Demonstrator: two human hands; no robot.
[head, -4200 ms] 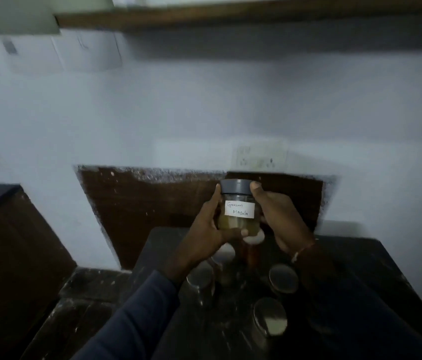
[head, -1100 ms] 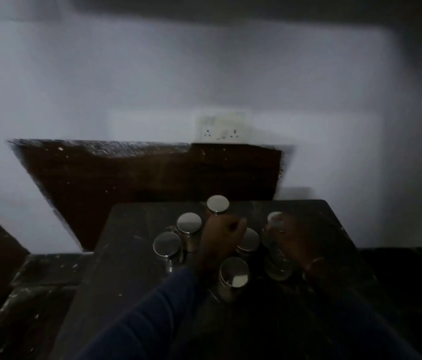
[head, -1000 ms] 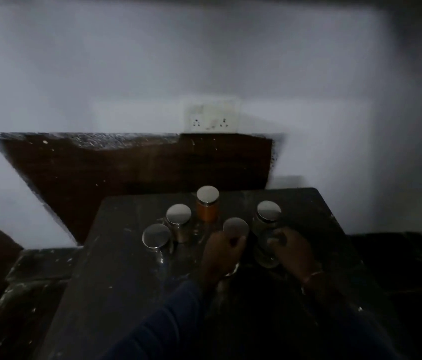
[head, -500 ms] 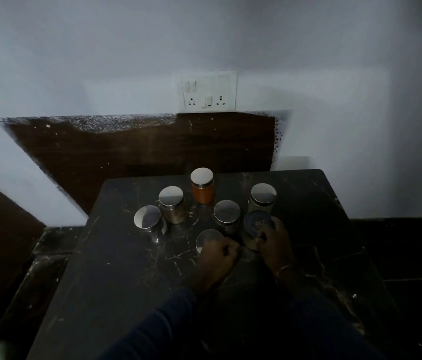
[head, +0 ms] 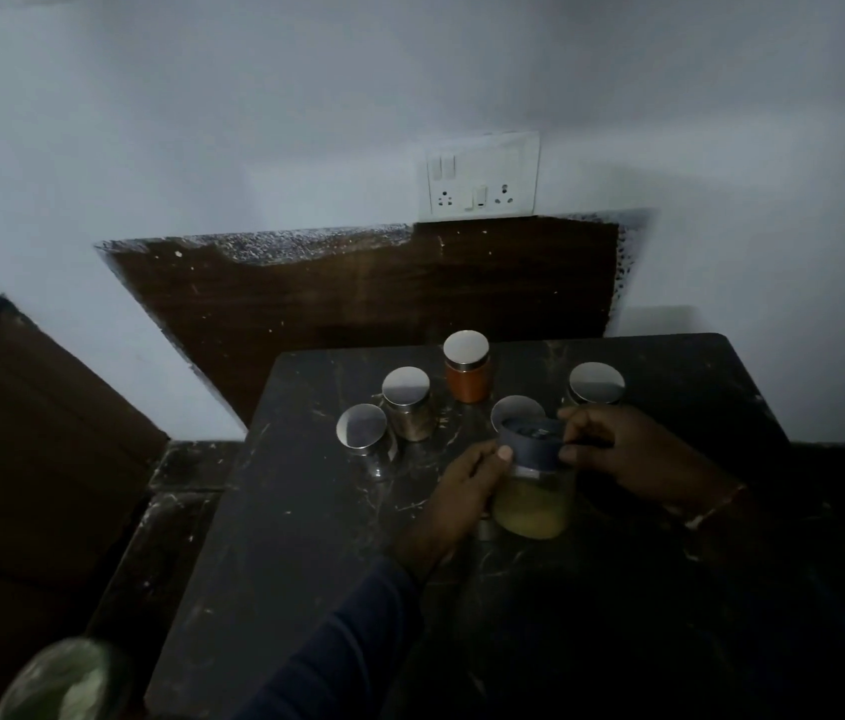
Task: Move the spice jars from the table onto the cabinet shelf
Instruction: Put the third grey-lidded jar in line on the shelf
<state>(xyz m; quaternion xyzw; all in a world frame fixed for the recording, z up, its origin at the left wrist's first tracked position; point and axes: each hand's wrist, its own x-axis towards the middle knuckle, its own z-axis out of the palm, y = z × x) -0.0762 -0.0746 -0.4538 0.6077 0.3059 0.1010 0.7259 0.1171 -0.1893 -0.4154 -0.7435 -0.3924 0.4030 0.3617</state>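
Observation:
A glass jar with a dark grey lid and yellowish powder (head: 533, 504) is held just above the dark table (head: 306, 537) between both hands. My left hand (head: 457, 498) grips its left side with the thumb on the lid rim. My right hand (head: 628, 454) pinches the lid from the right. Behind it stand several steel-lidded jars: an orange one (head: 467, 374), a brownish one (head: 407, 402), a clear one at the left (head: 362, 439), one behind the held jar (head: 516, 412) and one at the right (head: 596, 384). The cabinet shelf is out of view.
A white wall with a switch and socket plate (head: 483, 174) rises behind the table. A brown wooden panel (head: 358, 288) leans against it. A dark cabinet (head: 20, 433) stands at the left. A blurred green object (head: 62, 683) shows at the bottom left corner.
The view has dropped from the wall shelf down to the table. Both hands went down among the jars, closed on the grey-lidded yellow jar and raised it slightly off the table.

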